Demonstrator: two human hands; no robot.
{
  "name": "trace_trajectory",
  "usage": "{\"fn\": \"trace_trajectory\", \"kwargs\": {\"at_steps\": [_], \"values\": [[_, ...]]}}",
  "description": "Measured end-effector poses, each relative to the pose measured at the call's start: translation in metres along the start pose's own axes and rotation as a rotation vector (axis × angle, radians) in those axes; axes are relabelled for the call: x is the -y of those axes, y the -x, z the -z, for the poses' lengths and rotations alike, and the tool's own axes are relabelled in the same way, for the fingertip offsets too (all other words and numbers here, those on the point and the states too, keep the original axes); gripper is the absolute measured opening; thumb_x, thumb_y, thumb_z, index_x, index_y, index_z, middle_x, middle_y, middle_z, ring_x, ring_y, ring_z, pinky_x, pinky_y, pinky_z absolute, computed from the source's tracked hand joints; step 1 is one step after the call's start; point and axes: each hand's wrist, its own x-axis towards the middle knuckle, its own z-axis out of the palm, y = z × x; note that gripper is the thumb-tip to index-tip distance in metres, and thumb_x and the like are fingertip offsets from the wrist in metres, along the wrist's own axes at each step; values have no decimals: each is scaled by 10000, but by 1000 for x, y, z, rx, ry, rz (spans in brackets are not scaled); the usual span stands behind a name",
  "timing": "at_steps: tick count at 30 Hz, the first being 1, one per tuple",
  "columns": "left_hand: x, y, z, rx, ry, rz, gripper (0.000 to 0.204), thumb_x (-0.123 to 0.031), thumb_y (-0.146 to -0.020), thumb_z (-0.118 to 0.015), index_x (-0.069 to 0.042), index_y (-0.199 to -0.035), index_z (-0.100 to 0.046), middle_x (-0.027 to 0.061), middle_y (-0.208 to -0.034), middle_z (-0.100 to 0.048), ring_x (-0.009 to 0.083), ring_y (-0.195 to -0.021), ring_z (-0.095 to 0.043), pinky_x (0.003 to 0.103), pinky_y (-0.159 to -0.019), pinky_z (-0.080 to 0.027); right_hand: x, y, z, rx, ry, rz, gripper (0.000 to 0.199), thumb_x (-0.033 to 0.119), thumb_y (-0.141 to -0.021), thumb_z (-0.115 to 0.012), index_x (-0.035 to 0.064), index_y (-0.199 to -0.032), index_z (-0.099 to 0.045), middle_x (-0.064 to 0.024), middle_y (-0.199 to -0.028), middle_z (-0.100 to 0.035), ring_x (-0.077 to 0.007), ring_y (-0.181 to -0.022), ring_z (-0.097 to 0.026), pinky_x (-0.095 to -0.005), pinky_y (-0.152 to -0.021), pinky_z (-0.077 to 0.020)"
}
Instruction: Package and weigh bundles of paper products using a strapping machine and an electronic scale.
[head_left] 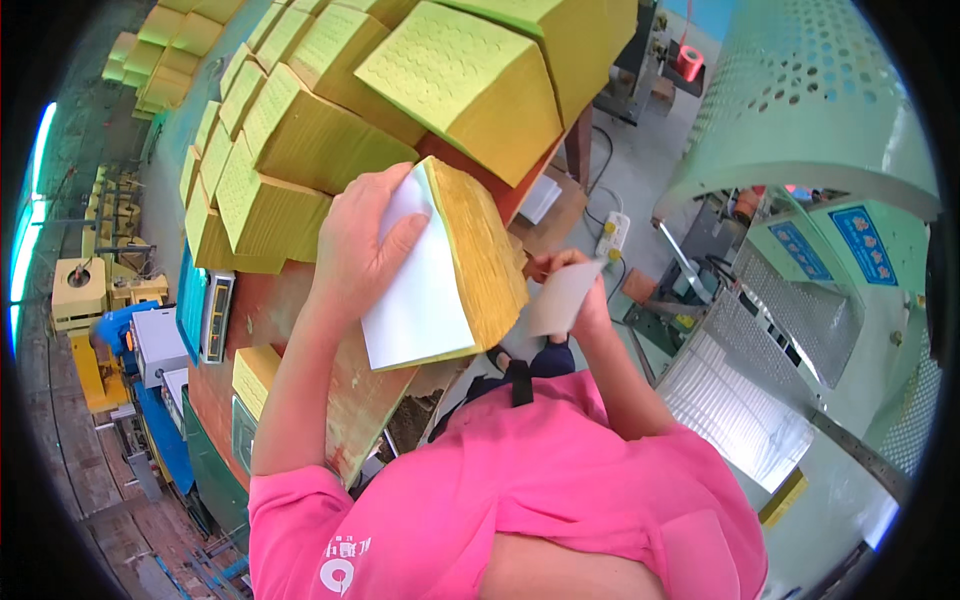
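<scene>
A thick stack of yellow paper (pixel 480 255) stands tilted at the table's near edge, with a white sheet (pixel 415 310) lying over its left face. My left hand (pixel 365 235) grips the stack from the left, its thumb pressed on the white sheet and its other fingers curled toward the far edge. Just right of the stack, my right hand (pixel 585 295) pinches a pale greyish card (pixel 565 298) by its side. Part of the right fingers is hidden behind that card.
Many yellow paper stacks (pixel 455 80) with embossed tops crowd the far part of the reddish table (pixel 285 320). A teal-and-silver box (pixel 210 310) sits at its left edge. To the right are a green machine with a perforated guard (pixel 810 110) and a white power strip (pixel 613 236).
</scene>
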Motion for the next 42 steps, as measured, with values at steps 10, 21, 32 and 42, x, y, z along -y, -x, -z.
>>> {"fn": "trace_trajectory", "kwargs": {"at_steps": [10,21,32,42], "values": [[18,24,9,-324,-78,136,580,-269,-912,-627,19,-1368,-415,182,-1315,-511,273,-1188,-517,376,-994,-411,-11,0,-36,49,10,-126,133,6,-776,-545,16,-901,-588,-70,-830,-609,-183,-743,-603,-294,-664,-477],[24,71,14,218,1022,464,654,-119,-923,-601,-25,-1479,-270,137,-1341,-509,213,-1148,-571,332,-945,-481,-6,107,-35,-152,-3,178,211,-45,-718,-489,18,-874,-616,-68,-774,-636,-193,-662,-618,-318,-629,-513],[-132,117,-251,771,1694,311,679,-73,-900,-631,-105,-1475,-272,106,-1335,-517,248,-1227,-528,387,-1016,-438,67,357,136,-633,169,431,81,36,-787,-519,56,-755,-591,-116,-1042,-640,-138,-816,-568,-250,-631,-406],[-325,122,-430,799,1776,626,691,-99,-879,-666,-130,-1461,-295,92,-1144,-612,183,-957,-653,303,-658,-553,162,459,350,-506,58,427,120,86,-823,-517,49,-729,-581,-214,-1200,-616,-178,-838,-624,-239,-647,-462]]}}
